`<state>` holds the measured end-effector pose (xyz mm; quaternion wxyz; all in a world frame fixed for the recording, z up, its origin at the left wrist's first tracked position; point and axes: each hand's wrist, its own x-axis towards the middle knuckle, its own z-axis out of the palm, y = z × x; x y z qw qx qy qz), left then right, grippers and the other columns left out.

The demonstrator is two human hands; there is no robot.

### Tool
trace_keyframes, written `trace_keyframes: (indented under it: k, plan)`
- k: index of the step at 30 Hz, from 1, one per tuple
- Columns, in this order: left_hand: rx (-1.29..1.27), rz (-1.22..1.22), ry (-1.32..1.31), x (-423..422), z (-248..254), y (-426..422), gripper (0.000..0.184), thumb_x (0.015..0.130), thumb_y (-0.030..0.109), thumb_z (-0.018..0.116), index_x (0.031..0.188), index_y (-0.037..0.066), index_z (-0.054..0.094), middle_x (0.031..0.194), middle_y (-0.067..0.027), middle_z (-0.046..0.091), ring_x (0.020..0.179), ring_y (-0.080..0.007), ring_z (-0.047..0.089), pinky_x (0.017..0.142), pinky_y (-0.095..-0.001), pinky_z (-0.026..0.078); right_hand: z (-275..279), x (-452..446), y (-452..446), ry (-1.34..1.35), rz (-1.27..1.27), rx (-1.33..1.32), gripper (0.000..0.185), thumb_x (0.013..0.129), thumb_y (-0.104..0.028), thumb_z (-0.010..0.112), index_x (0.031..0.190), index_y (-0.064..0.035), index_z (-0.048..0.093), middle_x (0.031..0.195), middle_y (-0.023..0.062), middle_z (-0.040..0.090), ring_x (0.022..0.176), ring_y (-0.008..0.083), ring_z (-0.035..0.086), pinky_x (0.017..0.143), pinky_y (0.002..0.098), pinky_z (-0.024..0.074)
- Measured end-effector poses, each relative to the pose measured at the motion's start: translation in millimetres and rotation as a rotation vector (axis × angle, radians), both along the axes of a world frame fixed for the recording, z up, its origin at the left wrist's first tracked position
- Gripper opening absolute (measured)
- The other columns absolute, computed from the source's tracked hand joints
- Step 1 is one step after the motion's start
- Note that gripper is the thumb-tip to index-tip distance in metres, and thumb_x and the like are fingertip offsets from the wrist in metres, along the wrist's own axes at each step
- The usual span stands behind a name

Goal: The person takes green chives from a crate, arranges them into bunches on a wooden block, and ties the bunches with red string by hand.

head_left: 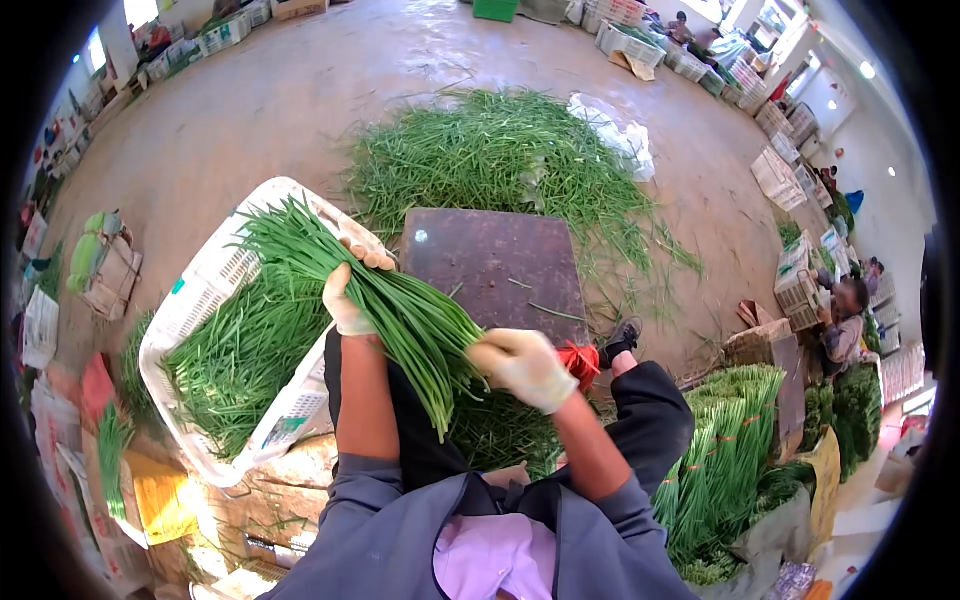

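My gloved left hand (345, 300) is wrapped round a thick bunch of chives (400, 310), long green stalks held slantwise over my lap. Their leafy tops spread toward the upper left, over the rim of a white plastic crate (185, 300). At the bunch's lower right side is my gloved right hand (520, 368), slightly blurred, its fingers closed against the stalks' edge. Loose chives (235, 350) fill the crate. Just beyond my hands stands a dark low table (490, 255), a few stray stalks lying on it. Red ties (578, 366) hang beside my right wrist.
A large heap of loose green stalks (490, 150) lies on the floor past the table, with a white plastic sheet (620, 135) beside it. Tied upright bundles (725, 440) stand at my right. Farther right sits another person (848, 325) among crates (797, 285).
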<state>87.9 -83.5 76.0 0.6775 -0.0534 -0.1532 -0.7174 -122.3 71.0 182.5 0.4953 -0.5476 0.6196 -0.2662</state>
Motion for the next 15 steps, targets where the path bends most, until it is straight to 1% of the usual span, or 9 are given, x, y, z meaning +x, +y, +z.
trace_keyframes:
  k: [2,4,5,6,8,9,12,14,15]
  plan:
    - [-0.030,-0.013,0.011,-3.7,-0.1,-1.5,0.035,0.083,0.012,0.071,0.117,0.013,0.063,0.099,-0.0016,0.066,0.090,-0.0180,0.061,0.086,-0.0357,0.047,-30.9,33.4,-11.2,0.421,0.042,-0.352,0.038,0.086,-0.039,0.069,0.100,-0.0036,0.072,0.096,0.0182,0.070,0.090,0.0332,0.067,0.080,0.0414,0.0520]
    - [-0.008,0.000,0.042,-6.1,3.3,1.0,0.037,0.085,0.011,0.069,0.121,0.010,0.059,0.100,-0.0026,0.065,0.092,-0.0182,0.062,0.089,-0.0369,0.049,-51.6,46.1,-22.5,0.378,0.035,-0.465,0.037,0.085,-0.039,0.069,0.098,-0.0037,0.073,0.094,0.0182,0.070,0.092,0.0343,0.066,0.081,0.0413,0.0516]
    - [-0.025,-0.014,0.037,-6.0,5.0,0.4,0.036,0.084,0.011,0.070,0.119,0.011,0.061,0.100,-0.0022,0.066,0.092,-0.0185,0.061,0.089,-0.0363,0.048,-54.0,46.7,-25.6,0.164,-0.002,-0.448,0.035,0.084,-0.035,0.071,0.098,-0.0034,0.073,0.094,0.0177,0.070,0.091,0.0336,0.066,0.082,0.0400,0.0516]
    - [-0.032,-0.023,0.033,-4.8,5.8,3.9,0.036,0.083,0.011,0.071,0.118,0.013,0.063,0.100,-0.0019,0.067,0.092,-0.0187,0.061,0.089,-0.0357,0.048,-55.5,46.9,-26.5,-0.013,-0.040,-0.440,0.032,0.083,-0.029,0.073,0.099,-0.0009,0.072,0.091,0.0156,0.070,0.089,0.0277,0.067,0.080,0.0363,0.0517]
    - [-0.022,-0.008,0.006,0.4,0.8,1.9,0.035,0.084,0.011,0.070,0.118,0.013,0.063,0.101,-0.0014,0.067,0.091,-0.0176,0.061,0.089,-0.0349,0.047,-55.1,35.9,-20.2,-0.198,-0.160,-0.270,0.030,0.084,-0.023,0.074,0.099,0.0022,0.071,0.092,0.0133,0.072,0.088,0.0207,0.067,0.079,0.0309,0.0510]
    - [-0.059,-0.119,0.145,1.9,-0.2,-0.8,0.034,0.085,0.009,0.069,0.117,0.013,0.062,0.100,-0.0001,0.067,0.091,-0.0159,0.061,0.088,-0.0330,0.047,-44.9,24.8,-14.9,-0.261,-0.144,-0.129,0.028,0.089,-0.022,0.070,0.102,0.0022,0.071,0.095,0.0103,0.072,0.087,0.0171,0.066,0.078,0.0294,0.0508]
    - [-0.017,-0.046,0.125,10.7,1.9,-0.3,0.031,0.085,0.006,0.067,0.115,0.013,0.062,0.096,0.0016,0.066,0.088,-0.0139,0.060,0.086,-0.0307,0.047,-71.4,-7.3,8.8,-0.970,-0.251,-0.177,0.021,0.097,-0.019,0.059,0.108,-0.0027,0.064,0.095,0.0068,0.067,0.084,0.0235,0.060,0.078,0.0367,0.0499]
    - [0.057,-0.076,0.267,19.4,-1.0,-4.3,0.026,0.088,0.005,0.063,0.112,0.014,0.064,0.094,0.0017,0.066,0.082,-0.0125,0.057,0.083,-0.0292,0.048,-114.8,-46.8,32.9,-1.669,0.167,-0.264,0.019,0.098,-0.021,0.058,0.106,-0.0047,0.061,0.097,0.0092,0.067,0.086,0.0275,0.060,0.078,0.0399,0.0499]
    - [0.040,-0.061,0.264,22.7,-1.2,-7.8,0.025,0.089,0.006,0.062,0.112,0.014,0.064,0.094,0.0018,0.066,0.083,-0.0122,0.057,0.083,-0.0292,0.048,-117.3,-49.7,39.0,-1.612,0.091,-0.249,0.016,0.098,-0.022,0.056,0.104,-0.0083,0.062,0.093,0.0101,0.067,0.086,0.0273,0.061,0.075,0.0405,0.0500]
